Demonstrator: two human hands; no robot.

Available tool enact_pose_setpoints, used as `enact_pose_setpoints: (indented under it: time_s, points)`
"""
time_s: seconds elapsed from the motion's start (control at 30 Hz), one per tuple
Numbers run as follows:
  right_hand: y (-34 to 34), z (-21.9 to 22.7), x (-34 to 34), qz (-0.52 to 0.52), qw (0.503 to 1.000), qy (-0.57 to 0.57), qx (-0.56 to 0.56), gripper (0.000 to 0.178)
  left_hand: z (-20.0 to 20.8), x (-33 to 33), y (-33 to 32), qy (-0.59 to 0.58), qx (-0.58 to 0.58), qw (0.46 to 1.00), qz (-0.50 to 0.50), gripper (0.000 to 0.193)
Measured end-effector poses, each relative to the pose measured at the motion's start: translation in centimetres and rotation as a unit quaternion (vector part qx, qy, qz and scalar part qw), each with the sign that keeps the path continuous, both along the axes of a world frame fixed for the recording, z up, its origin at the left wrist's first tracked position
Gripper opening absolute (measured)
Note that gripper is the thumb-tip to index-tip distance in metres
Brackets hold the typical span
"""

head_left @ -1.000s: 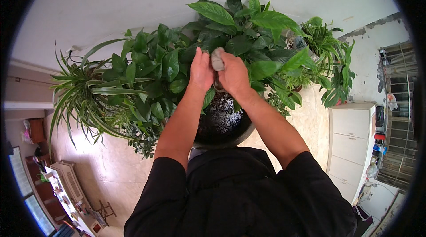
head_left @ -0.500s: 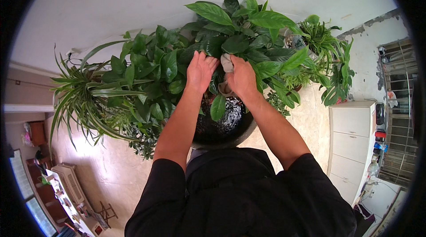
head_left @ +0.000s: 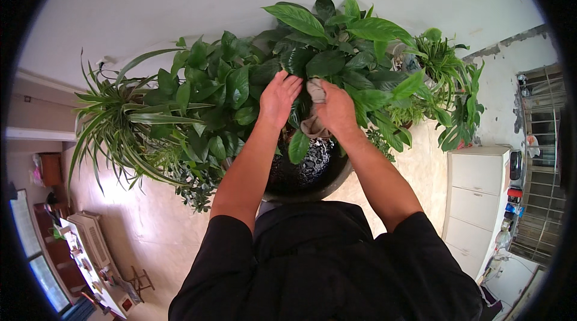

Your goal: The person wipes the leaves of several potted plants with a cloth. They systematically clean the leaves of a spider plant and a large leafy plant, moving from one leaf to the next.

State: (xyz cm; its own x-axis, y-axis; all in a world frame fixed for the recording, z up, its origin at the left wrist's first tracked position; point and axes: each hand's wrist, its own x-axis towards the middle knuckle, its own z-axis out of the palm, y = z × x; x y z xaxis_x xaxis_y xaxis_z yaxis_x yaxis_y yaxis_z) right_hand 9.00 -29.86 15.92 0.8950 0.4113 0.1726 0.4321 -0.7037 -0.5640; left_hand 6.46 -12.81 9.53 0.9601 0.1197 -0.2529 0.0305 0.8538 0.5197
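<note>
My right hand (head_left: 338,111) is closed around a beige-grey cloth (head_left: 315,127), part of which hangs below the fingers. To its left, my left hand (head_left: 280,102) has its fingers stretched out under a dark glossy leaf (head_left: 295,60). Whether those fingertips touch the leaf I cannot tell. Both hands are in among the broad green leaves of a potted plant (head_left: 326,63). Below them stands a big round black pot (head_left: 324,192) with dark, shiny contents. One small leaf (head_left: 298,147) droops over the pot between my forearms.
Spider plants (head_left: 135,117) and other leafy plants crowd the left; more pots of greenery (head_left: 442,60) stand at the right. Behind them rises a white wall (head_left: 198,3). A white drawer cabinet (head_left: 475,195) is at the right, beside a barred window (head_left: 544,159).
The whole view has shifted a little, so the plants sit slightly farther right and lower. More of the cloth shows beside my right hand. My left hand keeps its place by the leaf.
</note>
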Motion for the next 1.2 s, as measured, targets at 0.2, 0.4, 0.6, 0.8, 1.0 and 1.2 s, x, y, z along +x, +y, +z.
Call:
enact_pose_setpoints:
  time_s: [0.2, 0.4, 0.6, 0.8, 1.0, 1.2]
  points:
    - [0.0, 0.5, 1.6, -0.024, 1.0, 0.002, 0.0, 0.043, -0.2, 2.3, -0.8, 0.014, 0.051, 0.999, -0.009, 0.063]
    - [0.2, -0.1, 5.6, -0.108, 0.986, 0.038, 0.117, 0.048, -0.5, 3.7, -0.7, -0.013, 0.09, 0.995, -0.04, 0.054]
    - [-1.2, 0.0, 4.3, -0.08, 0.991, 0.073, 0.075, 0.046, -0.7, 4.0, -0.4, 0.041, -0.012, 0.999, -0.008, 0.057]
    - [-1.7, 0.4, 3.3, -0.014, 0.987, 0.143, 0.07, 0.048, -1.0, 5.6, -1.0, 0.104, 0.026, 0.994, 0.021, 0.032]
    - [-2.3, -1.8, 6.6, -0.12, 0.96, 0.09, 0.236, 0.043, -2.5, 5.2, -0.2, 0.037, -0.071, 0.996, 0.046, 0.018]
    - [-1.7, 1.0, 5.3, -0.111, 0.985, 0.124, 0.052, 0.041, -1.7, 4.4, -0.1, 0.052, -0.057, 0.996, 0.041, 0.019]
